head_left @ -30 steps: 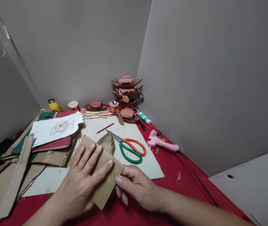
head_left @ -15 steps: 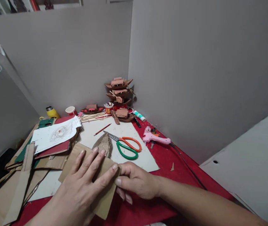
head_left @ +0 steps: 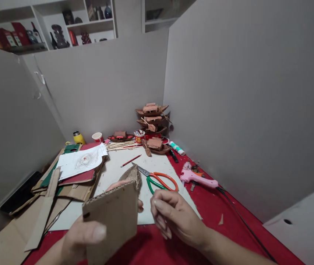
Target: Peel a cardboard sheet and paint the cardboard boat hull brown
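My left hand (head_left: 87,235) grips a rectangular piece of brown cardboard (head_left: 115,221), thumb on the near face and the other fingers mostly hidden behind it. The piece stands tilted up, its corrugated top edge showing. Just right of it, my right hand (head_left: 175,215) is apart from the cardboard, fingers curled with the thumb against them; whether anything small is pinched there I cannot make out. Behind the cardboard, partly covered, lies a pointed corrugated boat-shaped piece (head_left: 134,175). Scissors (head_left: 159,178) with orange and green handles lie beyond my right hand.
Small cardboard boats (head_left: 152,119) are stacked at the back corner, with thin sticks (head_left: 122,145) beside them. A pink glue gun (head_left: 199,178) with a cord lies right. Cardboard scraps (head_left: 42,215) and a drawing (head_left: 82,162) are left. A red pencil (head_left: 130,161) lies mid-table.
The cardboard has been tilted up, and my left hand has gone from lying flat on it to gripping its left side. My right hand has let go of its edge. The view has tipped upward.
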Action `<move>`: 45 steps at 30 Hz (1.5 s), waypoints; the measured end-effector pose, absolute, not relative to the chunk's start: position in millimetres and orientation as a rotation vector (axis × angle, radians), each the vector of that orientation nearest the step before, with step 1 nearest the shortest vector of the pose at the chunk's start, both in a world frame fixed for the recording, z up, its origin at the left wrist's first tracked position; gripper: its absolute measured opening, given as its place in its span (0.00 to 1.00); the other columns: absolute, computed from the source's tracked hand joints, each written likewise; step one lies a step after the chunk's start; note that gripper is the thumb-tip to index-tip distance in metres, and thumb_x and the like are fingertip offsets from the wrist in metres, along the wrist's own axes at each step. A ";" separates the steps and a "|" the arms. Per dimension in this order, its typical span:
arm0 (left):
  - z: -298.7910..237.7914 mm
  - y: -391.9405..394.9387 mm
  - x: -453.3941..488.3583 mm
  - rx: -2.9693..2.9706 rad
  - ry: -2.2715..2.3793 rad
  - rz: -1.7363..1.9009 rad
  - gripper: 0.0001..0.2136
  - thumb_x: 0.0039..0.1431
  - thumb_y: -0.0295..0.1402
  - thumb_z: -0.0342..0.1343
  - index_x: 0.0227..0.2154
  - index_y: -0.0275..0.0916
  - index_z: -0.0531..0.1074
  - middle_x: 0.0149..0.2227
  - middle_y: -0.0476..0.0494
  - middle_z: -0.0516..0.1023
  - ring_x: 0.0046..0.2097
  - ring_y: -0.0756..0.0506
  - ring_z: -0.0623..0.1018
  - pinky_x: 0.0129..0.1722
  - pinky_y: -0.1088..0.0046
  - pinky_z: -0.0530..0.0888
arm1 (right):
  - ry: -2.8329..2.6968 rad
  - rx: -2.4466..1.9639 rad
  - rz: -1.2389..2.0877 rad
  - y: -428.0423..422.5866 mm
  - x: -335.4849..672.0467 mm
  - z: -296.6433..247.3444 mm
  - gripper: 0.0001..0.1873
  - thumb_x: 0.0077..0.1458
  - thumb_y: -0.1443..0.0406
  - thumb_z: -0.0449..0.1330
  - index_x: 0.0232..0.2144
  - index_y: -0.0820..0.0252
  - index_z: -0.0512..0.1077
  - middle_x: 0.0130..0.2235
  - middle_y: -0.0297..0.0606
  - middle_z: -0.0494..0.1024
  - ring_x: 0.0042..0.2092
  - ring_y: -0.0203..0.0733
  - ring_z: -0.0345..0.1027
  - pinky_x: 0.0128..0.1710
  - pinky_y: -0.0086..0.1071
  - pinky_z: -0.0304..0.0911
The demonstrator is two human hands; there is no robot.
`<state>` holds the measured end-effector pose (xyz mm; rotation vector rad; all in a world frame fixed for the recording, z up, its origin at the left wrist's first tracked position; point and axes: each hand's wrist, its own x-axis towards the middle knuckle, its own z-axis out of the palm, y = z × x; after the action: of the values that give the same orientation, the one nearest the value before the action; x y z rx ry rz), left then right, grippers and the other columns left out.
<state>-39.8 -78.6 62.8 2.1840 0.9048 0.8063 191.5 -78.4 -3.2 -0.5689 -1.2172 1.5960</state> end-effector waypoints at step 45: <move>6.3 -53.9 -12.4 0.998 0.621 0.699 0.15 0.55 0.36 0.61 0.42 0.33 0.73 0.36 0.38 0.81 0.35 0.44 0.82 0.31 0.75 0.76 | -0.818 -0.917 1.141 -47.2 194.8 -9.9 0.13 0.50 0.56 0.66 0.33 0.57 0.71 0.33 0.34 0.81 0.35 0.43 0.73 0.35 0.32 0.66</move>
<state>-12.4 -53.9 6.3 0.9984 0.6211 0.6989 194.8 -47.2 -9.9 -0.9169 -0.8181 1.1407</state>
